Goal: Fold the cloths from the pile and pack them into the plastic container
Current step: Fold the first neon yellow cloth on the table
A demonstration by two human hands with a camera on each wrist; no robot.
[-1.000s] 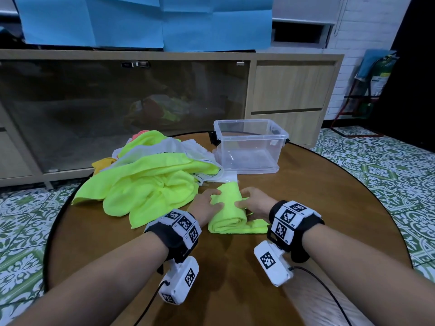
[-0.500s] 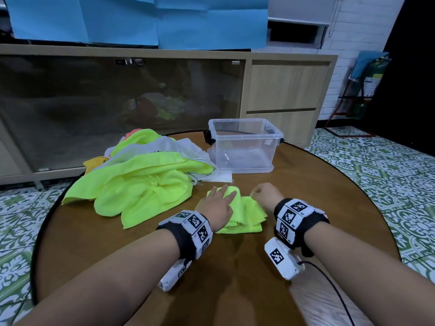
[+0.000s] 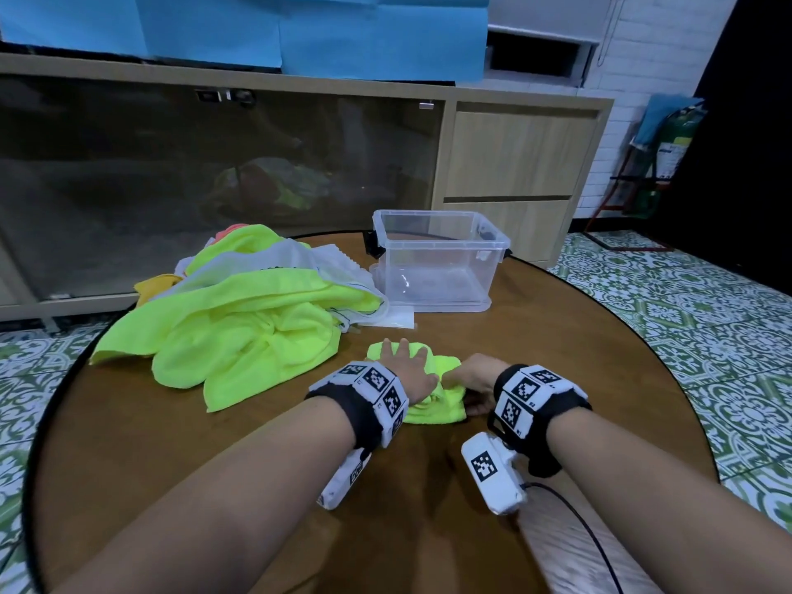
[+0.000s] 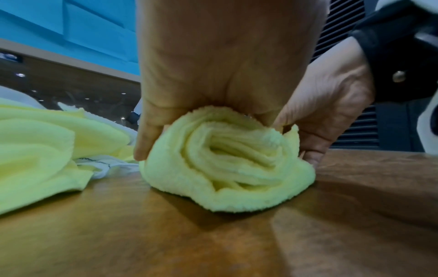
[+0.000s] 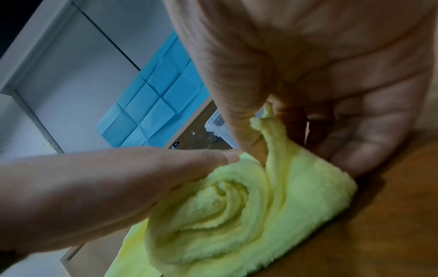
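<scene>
Both grips are down on one rolled yellow-green cloth (image 3: 433, 394) near the middle of the round wooden surface (image 3: 557, 358). Left hand (image 3: 409, 364) lies flat over the top of the roll, fingers straight and spread, pressing it down; from the left wrist view the palm (image 4: 220, 56) sits right on the coil, whose spiral end (image 4: 227, 161) faces the camera. Right hand (image 3: 469, 373) comes in at the right edge of the roll, and the right wrist view shows thumb and fingers (image 5: 239, 97) pinching a loose flap of that cloth (image 5: 237, 215), pulled up from the roll. Left of the hands, a heap of unfolded cloths (image 3: 240, 323) spreads across the surface: bright yellow-green ones on top, a white one and a hint of orange showing farther back. Far side, just right of that pile, stands the clear plastic container (image 3: 441, 259), lid off, nothing visible inside. Beyond the surface runs a long wooden cabinet (image 3: 514, 160) with dark glass doors, blue sheets (image 3: 300, 27) hanging above it, and patterned green floor tiles (image 3: 707, 319) to the right.
</scene>
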